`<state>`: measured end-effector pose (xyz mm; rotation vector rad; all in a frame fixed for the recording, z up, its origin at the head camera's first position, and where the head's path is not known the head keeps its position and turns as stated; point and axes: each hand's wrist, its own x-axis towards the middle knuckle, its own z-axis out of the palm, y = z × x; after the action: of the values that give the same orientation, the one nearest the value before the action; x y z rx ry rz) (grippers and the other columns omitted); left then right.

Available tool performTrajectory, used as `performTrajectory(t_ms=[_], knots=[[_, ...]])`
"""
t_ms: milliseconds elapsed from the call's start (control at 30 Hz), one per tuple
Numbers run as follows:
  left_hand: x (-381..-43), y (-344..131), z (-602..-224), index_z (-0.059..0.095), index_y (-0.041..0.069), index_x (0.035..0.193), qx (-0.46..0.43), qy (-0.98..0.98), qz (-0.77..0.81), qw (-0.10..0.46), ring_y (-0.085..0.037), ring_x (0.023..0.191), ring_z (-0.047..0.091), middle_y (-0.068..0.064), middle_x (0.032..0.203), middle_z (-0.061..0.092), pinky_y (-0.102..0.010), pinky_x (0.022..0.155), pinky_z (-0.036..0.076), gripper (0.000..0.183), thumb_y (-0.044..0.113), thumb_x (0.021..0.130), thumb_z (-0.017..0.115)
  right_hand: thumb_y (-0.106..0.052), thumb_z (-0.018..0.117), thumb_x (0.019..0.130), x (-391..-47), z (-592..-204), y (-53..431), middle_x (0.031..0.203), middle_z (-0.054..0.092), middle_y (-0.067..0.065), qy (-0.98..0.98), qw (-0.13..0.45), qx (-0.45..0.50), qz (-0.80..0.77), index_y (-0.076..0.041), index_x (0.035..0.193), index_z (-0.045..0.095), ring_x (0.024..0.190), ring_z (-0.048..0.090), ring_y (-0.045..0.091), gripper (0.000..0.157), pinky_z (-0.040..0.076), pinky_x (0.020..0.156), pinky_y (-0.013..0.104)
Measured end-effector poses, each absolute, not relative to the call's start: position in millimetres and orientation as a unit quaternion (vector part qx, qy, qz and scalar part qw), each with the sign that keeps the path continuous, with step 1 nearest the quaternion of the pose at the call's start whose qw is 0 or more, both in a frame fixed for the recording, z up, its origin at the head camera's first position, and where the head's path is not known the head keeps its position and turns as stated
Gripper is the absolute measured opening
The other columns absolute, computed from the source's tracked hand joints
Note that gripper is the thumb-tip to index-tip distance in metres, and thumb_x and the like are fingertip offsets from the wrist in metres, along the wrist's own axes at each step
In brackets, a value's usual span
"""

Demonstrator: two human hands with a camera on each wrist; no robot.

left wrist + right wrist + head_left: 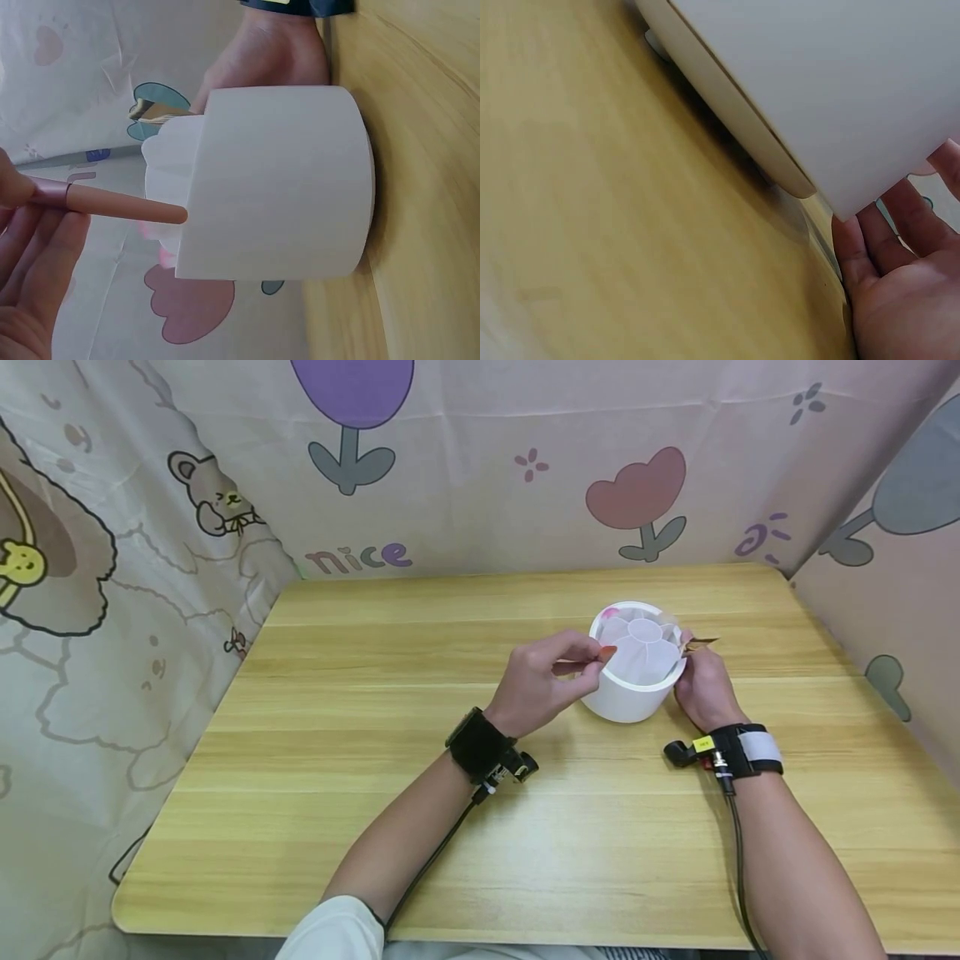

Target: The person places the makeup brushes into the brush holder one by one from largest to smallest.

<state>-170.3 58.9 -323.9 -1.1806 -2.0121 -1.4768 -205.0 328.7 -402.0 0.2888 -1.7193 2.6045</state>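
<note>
A white round holder (632, 700) stands on the wooden table, its top divided into petal-shaped compartments around a round centre. My left hand (542, 681) is at the holder's near left rim and pinches a slim pinkish-tan stick (127, 204) between thumb and fingers. The stick has a shiny pink band and a rounded end that overlaps the holder's rim in the left wrist view. On the opposite side my right hand (705, 685) holds the holder's wall, with fingers (919, 214) reaching behind it. Thin gold-brown pieces (701, 645) jut out at the rim above that hand.
The light wooden table (360, 727) spreads to the left and front of the holder. Printed cloth (480, 468) hangs behind the table and along both sides. A black cable (427, 852) runs from each wrist camera along the forearm.
</note>
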Motion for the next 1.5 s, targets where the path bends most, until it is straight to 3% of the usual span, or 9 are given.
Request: performTrajectory(t_ms=[167,267,467,833,1033,1133,1300,1500], knots=[[-171,61,-323,0.066,-0.001,0.094,-0.418,-0.707,-0.537,0.194,-0.009,0.087,0.067,-0.008,0.090,0.069,-0.015,0.077,0.053,0.012,0.000,0.082,0.066,-0.032,0.042,0.102,-204,-400,329,0.153,0.013,0.010,-0.561,-0.005,0.088,0.823,0.001,0.141,0.028,0.141,0.011,0.012,0.053,0.007,0.117,0.024],[-171,62,-323,0.066,-0.001,0.094,-0.421,-0.703,-0.538,0.194,-0.008,0.088,0.067,-0.008,0.090,0.070,-0.015,0.078,0.052,0.011,0.000,0.083,0.065,-0.033,0.041,0.102,-204,-399,329,0.154,0.010,0.010,-0.564,-0.007,0.090,0.821,0.005,0.146,0.016,0.142,0.010,0.012,0.063,0.006,0.117,0.024],[-172,63,-323,0.065,-0.001,0.094,-0.422,-0.702,-0.540,0.194,-0.008,0.088,0.067,-0.009,0.091,0.070,-0.015,0.077,0.052,0.011,0.000,0.083,0.065,-0.033,0.042,0.102,-204,-399,330,0.152,0.012,0.008,-0.566,-0.007,0.086,0.820,0.002,0.144,0.020,0.141,0.010,0.013,0.059,0.006,0.117,0.025],[-168,68,-322,0.065,-0.002,0.095,-0.412,-0.695,-0.559,0.186,-0.006,0.088,0.067,-0.010,0.092,0.070,-0.016,0.077,0.053,0.012,0.001,0.083,0.066,-0.035,0.042,0.102,-204,-399,329,0.150,0.017,0.009,-0.565,-0.007,0.084,0.821,0.007,0.147,0.015,0.141,0.013,0.013,0.067,0.010,0.117,0.025],[-168,71,-323,0.065,-0.002,0.095,-0.413,-0.694,-0.555,0.198,-0.007,0.090,0.067,-0.011,0.093,0.071,-0.015,0.077,0.052,0.012,0.001,0.083,0.066,-0.031,0.044,0.102,-203,-402,329,0.140,0.030,0.006,-0.548,0.004,0.092,0.831,-0.003,0.131,0.043,0.135,0.023,0.013,0.041,0.014,0.116,0.024],[-169,74,-323,0.065,-0.003,0.094,-0.415,-0.684,-0.562,0.209,-0.008,0.091,0.067,-0.013,0.094,0.071,-0.016,0.078,0.053,0.012,0.000,0.083,0.066,-0.031,0.045,0.102,-204,-403,330,0.136,0.033,0.006,-0.544,0.009,0.095,0.834,-0.007,0.124,0.050,0.132,0.025,0.012,0.033,0.015,0.116,0.024],[-171,79,-325,0.064,-0.004,0.094,-0.419,-0.674,-0.566,0.224,-0.010,0.091,0.068,-0.014,0.094,0.070,-0.017,0.078,0.053,0.011,-0.001,0.083,0.065,-0.032,0.043,0.102,-205,-402,329,0.139,0.029,0.006,-0.555,0.009,0.094,0.826,-0.005,0.128,0.044,0.135,0.022,0.014,0.038,0.013,0.116,0.025],[-170,82,-323,0.065,-0.005,0.094,-0.428,-0.673,-0.557,0.231,-0.012,0.091,0.067,-0.015,0.095,0.070,-0.017,0.080,0.052,0.012,-0.003,0.083,0.066,-0.032,0.042,0.102,-206,-400,329,0.146,0.022,0.010,-0.563,0.005,0.096,0.821,0.006,0.141,0.025,0.139,0.016,0.016,0.057,0.010,0.117,0.025]])
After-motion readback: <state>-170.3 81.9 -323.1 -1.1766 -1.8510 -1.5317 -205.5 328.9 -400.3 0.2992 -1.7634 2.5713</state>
